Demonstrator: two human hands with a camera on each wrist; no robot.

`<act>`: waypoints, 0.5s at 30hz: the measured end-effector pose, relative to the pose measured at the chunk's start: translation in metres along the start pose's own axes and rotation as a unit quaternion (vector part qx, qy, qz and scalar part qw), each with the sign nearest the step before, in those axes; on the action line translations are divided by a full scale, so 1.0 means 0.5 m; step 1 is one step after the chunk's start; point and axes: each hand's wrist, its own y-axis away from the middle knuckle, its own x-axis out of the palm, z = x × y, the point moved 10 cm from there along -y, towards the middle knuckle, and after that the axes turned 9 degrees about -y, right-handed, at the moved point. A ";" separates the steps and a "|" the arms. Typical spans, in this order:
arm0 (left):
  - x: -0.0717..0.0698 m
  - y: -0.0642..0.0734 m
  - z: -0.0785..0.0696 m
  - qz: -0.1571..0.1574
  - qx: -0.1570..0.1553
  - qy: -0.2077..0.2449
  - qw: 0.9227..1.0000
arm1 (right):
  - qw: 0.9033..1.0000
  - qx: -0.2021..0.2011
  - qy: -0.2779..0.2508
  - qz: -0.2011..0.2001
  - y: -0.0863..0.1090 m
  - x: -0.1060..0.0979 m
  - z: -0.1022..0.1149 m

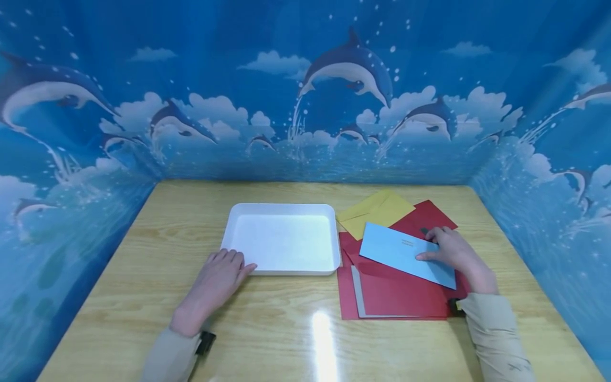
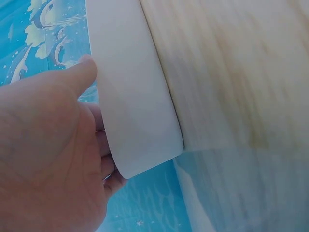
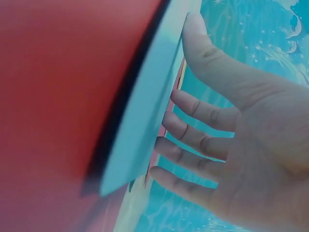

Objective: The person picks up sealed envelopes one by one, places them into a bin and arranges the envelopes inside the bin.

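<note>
My left hand [image 1: 212,284] grips the near-left corner of the white tray [image 1: 291,241], ahead-right of it; hold that steady. Light-blue envelope [image 1: 401,252] sits just left of my right hand [image 1: 460,254], pinched by thumb and fingers. Lift clear; don't drag red envelopes [image 1: 396,297] below.

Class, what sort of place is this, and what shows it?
Probably a small tabletop work booth: a wood-grain table bordered by a dolphin-print backdrop, with a white tray set out.

blue dolphin-print backdrop [image 1: 277,106] on three sides, pale wood-grain table [image 1: 267,323]
</note>
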 end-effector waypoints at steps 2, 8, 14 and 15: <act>-0.002 0.000 -0.001 -0.002 0.001 -0.001 1.000 | 1.000 0.007 -0.001 0.006 0.000 0.001 -0.002; -0.003 -0.001 0.001 -0.002 0.000 -0.004 1.000 | 0.999 0.039 -0.012 0.024 0.004 0.003 -0.016; -0.002 -0.001 0.002 -0.002 -0.001 0.002 1.000 | 1.000 -0.006 0.004 0.005 0.000 -0.009 0.010; -0.001 -0.001 0.002 -0.002 -0.001 0.003 1.000 | 1.000 -0.014 0.006 -0.005 -0.001 -0.012 0.016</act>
